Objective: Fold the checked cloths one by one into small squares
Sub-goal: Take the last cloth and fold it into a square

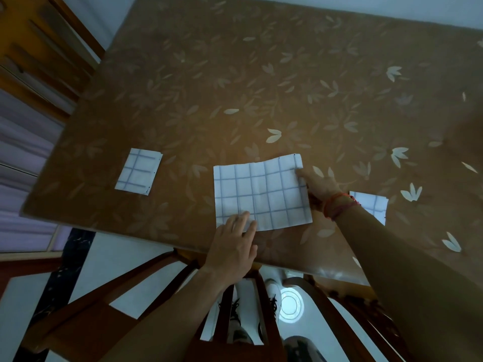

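Head camera, looking down: a white checked cloth (262, 193) ruled with blue-grey grid lines lies flat as a wide rectangle near the front edge of a table (261, 87), a faint crease running down its middle. The left hand (232, 250) presses straight, spread fingers onto the cloth's near left corner, gripping nothing. The right hand (320, 186) grasps the cloth's right edge, thumb laid on top close to the far corner, the other fingers hidden from sight; red and pink thread bands (339, 206) circle its wrist. A folded square (138, 172) of the same checked fabric rests well to the left, and a second folded cloth (372, 205) shows partly behind the right wrist. The tabletop wears a glossy brown covering printed with pale leaf and petal shapes. Dark wooden chair slats (125, 296) stand below the table's front edge.
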Available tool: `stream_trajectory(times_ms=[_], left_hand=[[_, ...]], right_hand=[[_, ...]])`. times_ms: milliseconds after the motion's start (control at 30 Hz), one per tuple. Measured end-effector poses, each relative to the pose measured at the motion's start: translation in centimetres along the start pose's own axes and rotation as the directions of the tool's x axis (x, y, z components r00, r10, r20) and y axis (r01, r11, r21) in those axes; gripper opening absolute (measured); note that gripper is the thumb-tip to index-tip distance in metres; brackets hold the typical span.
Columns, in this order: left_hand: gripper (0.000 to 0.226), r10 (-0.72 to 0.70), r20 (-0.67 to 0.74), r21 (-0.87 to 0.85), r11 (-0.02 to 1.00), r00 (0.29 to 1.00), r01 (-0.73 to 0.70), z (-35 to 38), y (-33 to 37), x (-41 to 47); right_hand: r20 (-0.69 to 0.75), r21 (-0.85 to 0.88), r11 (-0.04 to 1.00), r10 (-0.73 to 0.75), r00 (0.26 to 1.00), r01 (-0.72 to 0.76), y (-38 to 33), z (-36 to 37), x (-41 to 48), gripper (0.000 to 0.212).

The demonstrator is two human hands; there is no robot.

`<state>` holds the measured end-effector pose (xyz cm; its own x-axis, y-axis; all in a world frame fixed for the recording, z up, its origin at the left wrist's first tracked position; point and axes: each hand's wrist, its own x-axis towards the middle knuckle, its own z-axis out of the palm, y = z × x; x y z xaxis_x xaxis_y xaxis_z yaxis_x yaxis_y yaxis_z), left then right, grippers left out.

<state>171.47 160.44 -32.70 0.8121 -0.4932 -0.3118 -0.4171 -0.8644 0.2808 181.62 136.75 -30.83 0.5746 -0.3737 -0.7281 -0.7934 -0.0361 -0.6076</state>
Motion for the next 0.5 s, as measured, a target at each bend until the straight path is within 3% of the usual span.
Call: stream_trajectory(times_ms=[100,233,367,500], left_hand=[[0.055,0.001,-0.008,-0.011,1.0,1.0,-0.001,0.05,-0.14,-0.05],[0.054,0.0,-0.013,-0.025,1.0,1.0,0.0,0.16,-0.11,-0.08],[0.055,0.0,-0.01,-0.025,1.0,1.0,0.0,0.19,-0.16,-0.19],[0.056,0.007,-0.011,-0.045,0.999,1.0,-0.007,0.11,-0.26,-0.24]], right_hand=[[0.002,-0.172,0.98,-0.101,0.995,0.099,-0.49,0.08,0.18,0.042],[-0.032,-0.257,0.955,-0.165,0.986,0.151,-0.45,0.21,-0.04,0.027],[0.018,-0.218,0.955,-0.2,0.98,0.2,-0.15,0.23,-0.14,0.02],[0.053,-0.087,0.988,-0.121,0.991,0.126,-0.21,0.14,0.17,0.023]])
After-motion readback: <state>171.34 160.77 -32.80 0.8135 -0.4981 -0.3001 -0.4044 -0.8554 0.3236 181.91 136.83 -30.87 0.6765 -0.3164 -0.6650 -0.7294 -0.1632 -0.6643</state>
